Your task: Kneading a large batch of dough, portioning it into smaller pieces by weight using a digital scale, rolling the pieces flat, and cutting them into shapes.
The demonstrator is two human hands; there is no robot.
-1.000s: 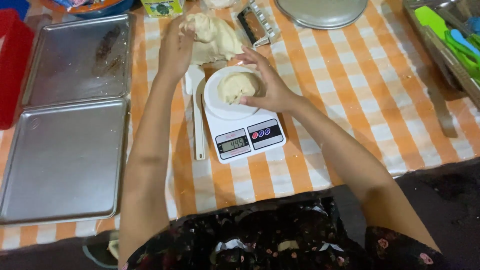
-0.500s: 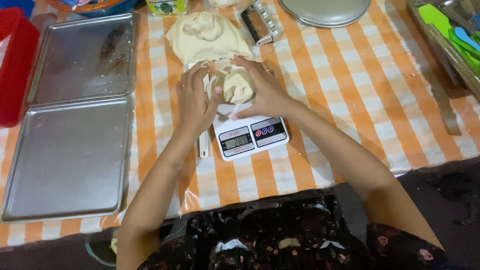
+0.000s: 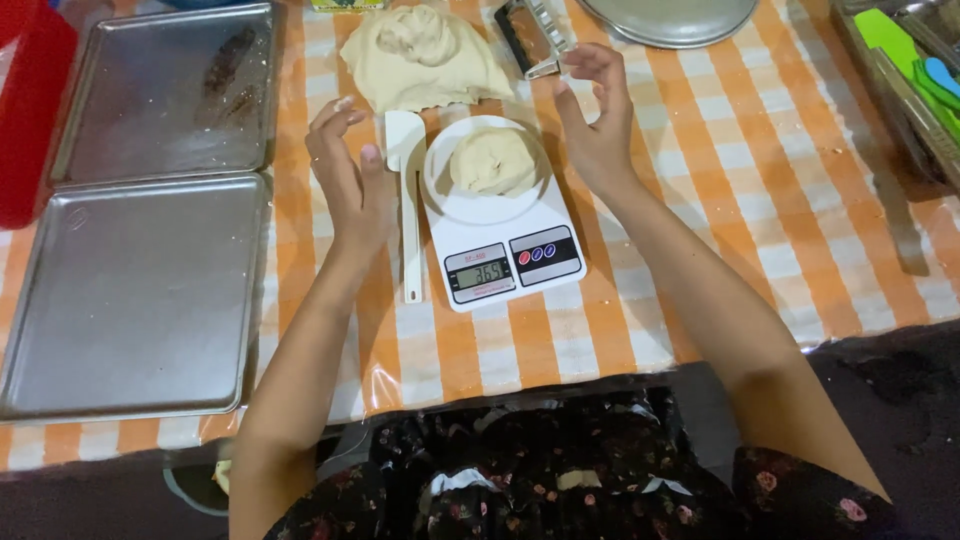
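Both hands lifted off dough ball (image 3: 493, 160), left hand (image 3: 348, 180) and right hand (image 3: 596, 118) fingers open, empty

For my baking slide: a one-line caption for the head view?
Open hands flank a dough ball on a white kitchen scale.

The round metal pan (image 3: 668, 18) and the red tub (image 3: 30, 110) are cut off by the frame's top and left edges. My forearm covers the lower end of the white scraper (image 3: 408, 200), and the tray (image 3: 900, 70) of coloured tools runs off the right edge
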